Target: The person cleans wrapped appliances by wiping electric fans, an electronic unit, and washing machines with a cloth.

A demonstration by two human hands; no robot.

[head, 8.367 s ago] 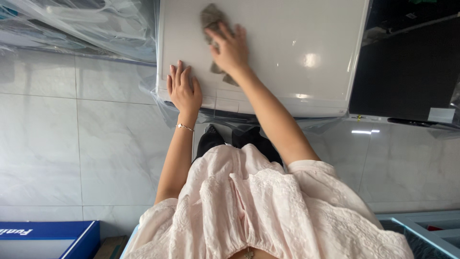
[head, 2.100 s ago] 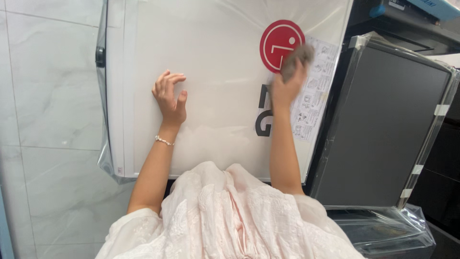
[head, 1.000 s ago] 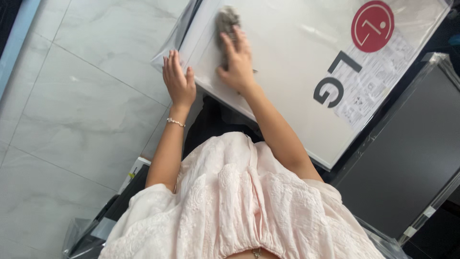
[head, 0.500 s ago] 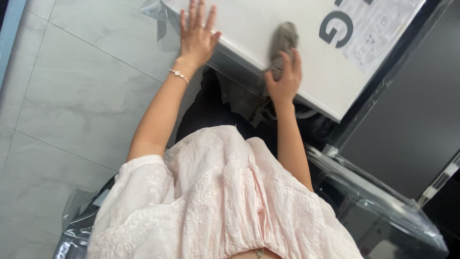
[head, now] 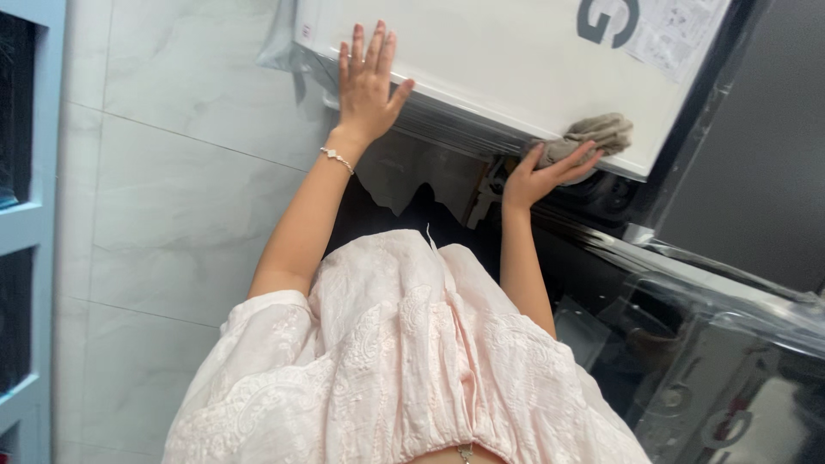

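A white appliance (head: pixel 498 51) wrapped in clear plastic fills the top of the view. My left hand (head: pixel 368 84) lies flat on its near edge, fingers spread, a thin bracelet at the wrist. My right hand (head: pixel 548 170) presses a grey cloth (head: pixel 593 135) against the lower right edge of the white top, fingers bent around the cloth from below. A dark letter mark and a printed sheet (head: pixel 675 30) show at the top right corner of the appliance.
A dark appliance (head: pixel 756 172) in plastic wrap stands to the right. Crumpled clear plastic (head: pixel 713 361) covers dark things at lower right. Pale marble floor tiles (head: pixel 172 198) lie on the left, with a light blue shelf frame (head: pixel 34 223) at the far left.
My right hand has slid the cloth from the white top's surface to its lower right edge. The left hand stays flat near the corner. The view has shifted.
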